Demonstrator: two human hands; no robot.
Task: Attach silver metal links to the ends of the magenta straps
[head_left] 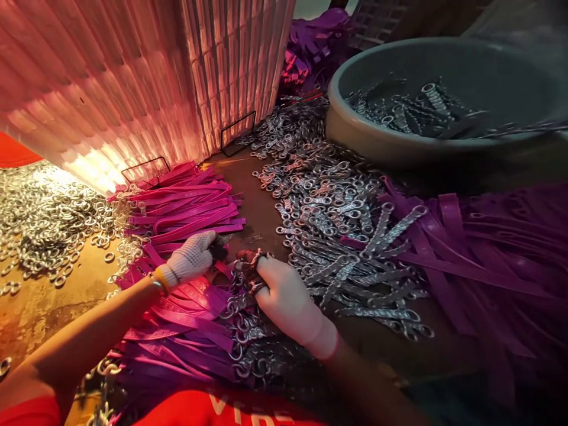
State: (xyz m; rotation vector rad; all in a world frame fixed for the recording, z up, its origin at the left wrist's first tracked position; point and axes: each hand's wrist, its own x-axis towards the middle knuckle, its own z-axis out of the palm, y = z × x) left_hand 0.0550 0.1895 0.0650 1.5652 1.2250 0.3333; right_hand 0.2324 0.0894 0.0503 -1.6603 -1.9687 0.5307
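My left hand (193, 257), in a white dotted glove with dark fingertips, is closed above the pink straps (190, 204) in the middle. What its fingers pinch is too small to make out. Close by on the right, my right hand (284, 296), also gloved, has its dark fingers curled round something near a metal ring and the end of a strap; I cannot make out what it holds. Beneath and in front of both hands lie more pink straps (186, 343) with metal rings and chain pieces (255, 331) at their right ends.
Loose metal rings (53, 219) are heaped at the left. Twisted metal chain pieces (337, 219) spread right of centre, beside purple straps (483, 266). A large grey-green basin (399, 142) with chain pieces stands at the back right. A lit corrugated panel (146, 77) rises behind.
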